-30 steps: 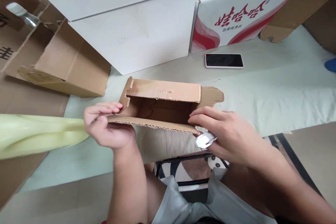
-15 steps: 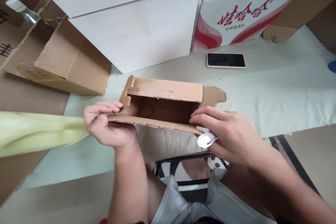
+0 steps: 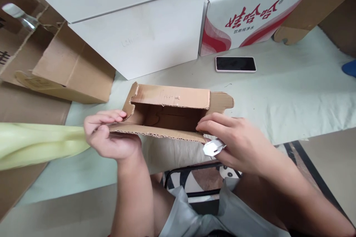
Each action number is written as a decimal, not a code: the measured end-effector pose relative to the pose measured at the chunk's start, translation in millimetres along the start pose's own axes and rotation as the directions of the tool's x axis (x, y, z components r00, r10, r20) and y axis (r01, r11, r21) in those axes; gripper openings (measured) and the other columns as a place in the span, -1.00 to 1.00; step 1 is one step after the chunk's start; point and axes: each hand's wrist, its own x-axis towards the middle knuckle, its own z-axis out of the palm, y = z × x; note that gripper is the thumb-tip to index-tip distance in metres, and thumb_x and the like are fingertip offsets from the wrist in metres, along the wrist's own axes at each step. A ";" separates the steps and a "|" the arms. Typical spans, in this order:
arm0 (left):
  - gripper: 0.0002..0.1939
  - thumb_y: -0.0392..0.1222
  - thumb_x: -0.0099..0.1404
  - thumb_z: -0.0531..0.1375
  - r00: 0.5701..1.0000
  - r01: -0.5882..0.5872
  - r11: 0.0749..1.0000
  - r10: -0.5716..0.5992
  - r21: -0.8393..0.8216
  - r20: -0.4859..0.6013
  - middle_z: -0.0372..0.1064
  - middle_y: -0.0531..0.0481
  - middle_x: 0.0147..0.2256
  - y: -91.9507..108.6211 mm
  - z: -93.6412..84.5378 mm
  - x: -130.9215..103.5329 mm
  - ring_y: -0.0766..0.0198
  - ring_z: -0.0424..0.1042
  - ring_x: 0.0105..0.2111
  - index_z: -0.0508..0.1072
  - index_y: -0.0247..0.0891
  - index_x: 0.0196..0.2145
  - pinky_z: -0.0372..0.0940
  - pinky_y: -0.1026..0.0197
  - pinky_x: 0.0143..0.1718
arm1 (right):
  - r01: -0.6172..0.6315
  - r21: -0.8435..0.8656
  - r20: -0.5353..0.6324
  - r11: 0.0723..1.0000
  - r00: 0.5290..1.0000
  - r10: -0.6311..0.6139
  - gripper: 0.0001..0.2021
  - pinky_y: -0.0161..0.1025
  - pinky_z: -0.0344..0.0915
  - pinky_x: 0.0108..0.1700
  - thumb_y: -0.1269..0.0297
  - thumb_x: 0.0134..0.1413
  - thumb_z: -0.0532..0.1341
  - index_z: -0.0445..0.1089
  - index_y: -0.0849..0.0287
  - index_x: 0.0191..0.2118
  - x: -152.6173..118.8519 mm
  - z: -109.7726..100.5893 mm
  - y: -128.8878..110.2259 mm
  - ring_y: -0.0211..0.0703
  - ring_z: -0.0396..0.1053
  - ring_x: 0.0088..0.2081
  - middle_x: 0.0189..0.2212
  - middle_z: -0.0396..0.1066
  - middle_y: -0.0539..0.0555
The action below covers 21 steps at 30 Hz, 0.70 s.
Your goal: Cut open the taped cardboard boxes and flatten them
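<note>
A small open cardboard box (image 3: pixel 174 98) lies before me at the table's near edge, its opening facing up towards me and its inside dark. Several flaps stand out from it, with rough, torn-looking edges. My left hand (image 3: pixel 112 133) is closed on the left end of its near flap, fingers touching the left side flap. At the right end, the fingers of my right hand (image 3: pixel 239 142) pinch the near edge of the box. A white box cutter (image 3: pixel 214 147) is tucked in that same hand, sticking out under the fingers; its blade is not visible.
A phone (image 3: pixel 236 64) lies behind the box. White cartons (image 3: pixel 139 37) and a red-and-white carton (image 3: pixel 250 22) stand at the back. On the left are a brown cardboard box (image 3: pixel 75 66), a bottle (image 3: pixel 20 14) and a pale yellow bag-like thing (image 3: pixel 41 144). Something blue (image 3: pixel 349 68) shows at the right edge.
The whole view has shifted slightly, so most things sit a little further left. Both hands keep the same hold on the box, and the box cutter stays in the right hand.
</note>
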 end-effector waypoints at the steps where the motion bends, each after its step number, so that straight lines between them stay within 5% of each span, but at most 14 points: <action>1: -0.92 -0.19 -0.02 0.03 1.000 -0.001 1.000 0.001 -0.003 -0.002 0.13 0.09 -0.66 -0.4 -0.5 0.4 0.24 0.24 -0.63 0.28 -0.14 -0.60 0.18 0.14 -0.48 | 0.004 0.008 0.002 1.000 1.000 -0.004 -0.72 -0.26 0.25 -0.31 0.45 0.21 0.11 0.48 0.14 -0.04 0.2 -0.7 0.2 -0.16 0.49 -0.26 -0.06 0.56 0.16; 21: -0.93 -0.22 -0.03 0.05 1.000 -0.003 0.999 0.003 -0.050 -0.007 0.13 0.06 -0.66 -1.7 0.2 0.6 0.24 0.24 -0.63 0.27 -0.18 -0.61 0.15 0.15 -0.48 | 0.029 0.054 -0.016 0.998 0.999 -0.028 -0.77 -0.27 0.20 -0.32 0.45 0.18 0.12 0.46 0.14 -0.11 1.9 1.6 -0.4 -0.18 0.44 -0.31 -0.17 0.55 0.12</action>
